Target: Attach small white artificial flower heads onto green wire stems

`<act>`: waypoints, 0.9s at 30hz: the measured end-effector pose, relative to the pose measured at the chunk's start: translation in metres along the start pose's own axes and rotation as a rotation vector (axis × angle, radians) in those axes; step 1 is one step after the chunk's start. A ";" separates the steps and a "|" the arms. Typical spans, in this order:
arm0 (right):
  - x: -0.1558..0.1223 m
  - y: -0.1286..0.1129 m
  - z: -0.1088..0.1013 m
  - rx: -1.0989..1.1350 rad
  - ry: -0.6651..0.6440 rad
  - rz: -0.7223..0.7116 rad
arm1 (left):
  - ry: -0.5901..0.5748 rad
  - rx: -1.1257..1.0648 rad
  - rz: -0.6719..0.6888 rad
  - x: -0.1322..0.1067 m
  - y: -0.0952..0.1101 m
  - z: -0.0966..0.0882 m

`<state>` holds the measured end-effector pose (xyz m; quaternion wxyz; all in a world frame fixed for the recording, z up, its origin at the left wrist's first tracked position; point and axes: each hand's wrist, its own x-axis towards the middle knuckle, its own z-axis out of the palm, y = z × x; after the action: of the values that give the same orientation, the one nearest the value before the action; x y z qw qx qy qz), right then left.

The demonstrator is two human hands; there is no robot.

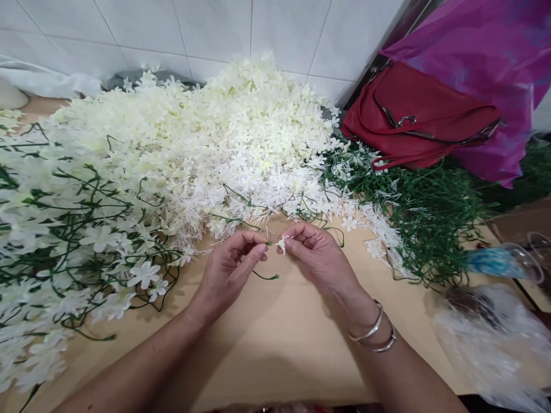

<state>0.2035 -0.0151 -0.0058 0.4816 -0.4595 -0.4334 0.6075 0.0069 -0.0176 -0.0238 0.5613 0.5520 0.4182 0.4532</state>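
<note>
My left hand [232, 267] pinches a thin green plastic stem [266, 277] between thumb and forefinger, its loose end curling down over the tan table [275, 338]. My right hand [312, 252], two silver bangles on its wrist, pinches a small white artificial flower [282, 243] just right of the stem's tip. The two hands nearly touch at the middle of the table. A big heap of loose white flower heads [224, 137] lies right behind them.
Assembled flower sprays on green stems [64, 246] cover the left side. Bare green stems [430, 218] pile up at the right, beneath a red handbag [413, 115] and purple cloth [486, 51]. Clear plastic bags [495, 338] sit at the right edge. A tiled wall stands behind.
</note>
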 end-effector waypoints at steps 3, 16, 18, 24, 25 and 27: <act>-0.002 0.000 0.004 -0.005 0.024 -0.013 | 0.002 0.010 -0.015 0.000 0.001 0.000; -0.010 0.001 0.011 -0.242 0.116 -0.095 | -0.016 0.191 0.032 -0.004 -0.003 0.000; -0.011 0.000 0.011 -0.268 0.114 -0.095 | -0.009 0.284 0.044 -0.006 -0.005 -0.001; -0.009 0.000 0.010 -0.196 0.045 -0.047 | -0.014 0.425 0.152 -0.007 -0.007 0.001; -0.009 0.001 0.011 -0.189 0.042 -0.040 | -0.013 0.427 0.166 -0.007 -0.006 0.001; -0.009 0.002 0.011 -0.178 0.033 -0.020 | -0.013 0.425 0.180 -0.007 -0.006 0.002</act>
<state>0.1929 -0.0250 -0.0045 0.4519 -0.5062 -0.4822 0.5541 0.0071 -0.0242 -0.0298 0.3925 0.6959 0.4496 0.3995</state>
